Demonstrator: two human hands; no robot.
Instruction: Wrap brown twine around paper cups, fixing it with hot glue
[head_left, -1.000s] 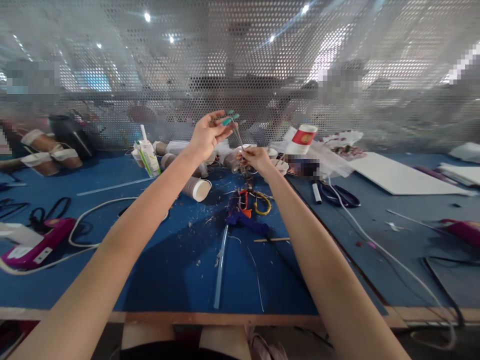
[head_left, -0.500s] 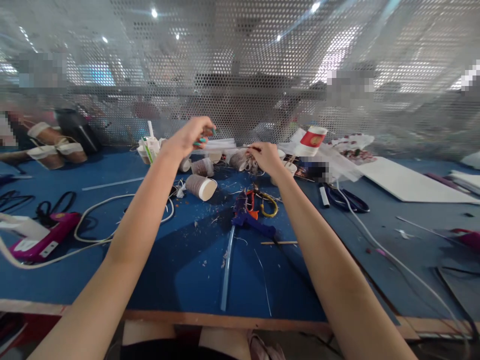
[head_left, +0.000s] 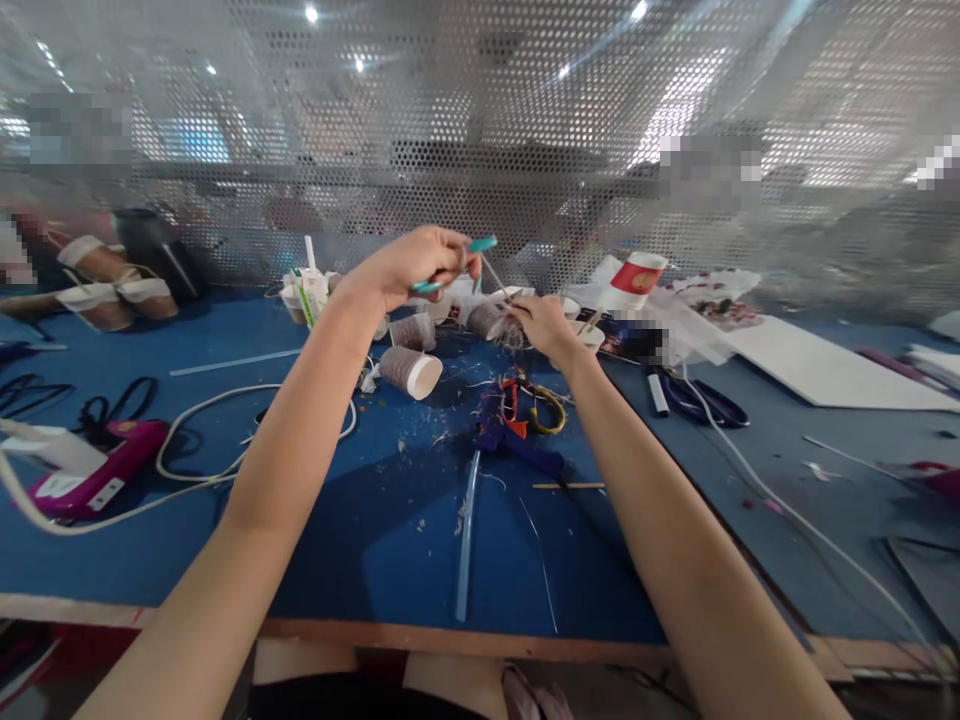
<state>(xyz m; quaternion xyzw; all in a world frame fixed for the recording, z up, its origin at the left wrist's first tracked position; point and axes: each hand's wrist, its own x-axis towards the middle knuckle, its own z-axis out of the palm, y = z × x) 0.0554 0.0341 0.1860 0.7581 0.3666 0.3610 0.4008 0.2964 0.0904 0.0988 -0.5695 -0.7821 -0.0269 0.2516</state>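
Note:
My left hand (head_left: 411,266) is raised over the back of the blue table (head_left: 360,540), its fingers closed on a thin stick (head_left: 495,274) that slants down to the right. My right hand (head_left: 546,325) pinches the lower end of that stick, with a small fuzzy brown bundle (head_left: 508,330) at its fingertips. Just in front of my hands lie tipped paper cups (head_left: 409,370) and a blue glue gun (head_left: 517,440) with a clear glue stick (head_left: 466,535) trailing from it.
A perforated metal screen (head_left: 480,130) walls off the back. A pink glue gun (head_left: 97,470) with a white cord lies left, black scissors (head_left: 697,398) and a white board (head_left: 817,365) right. A red and white cup (head_left: 634,282) and glue bottle (head_left: 307,290) stand at the back.
My left hand dipped low and leftward half a second ago, then rose again and moved right. My right hand stayed over the cups, still pinching the stick's lower end.

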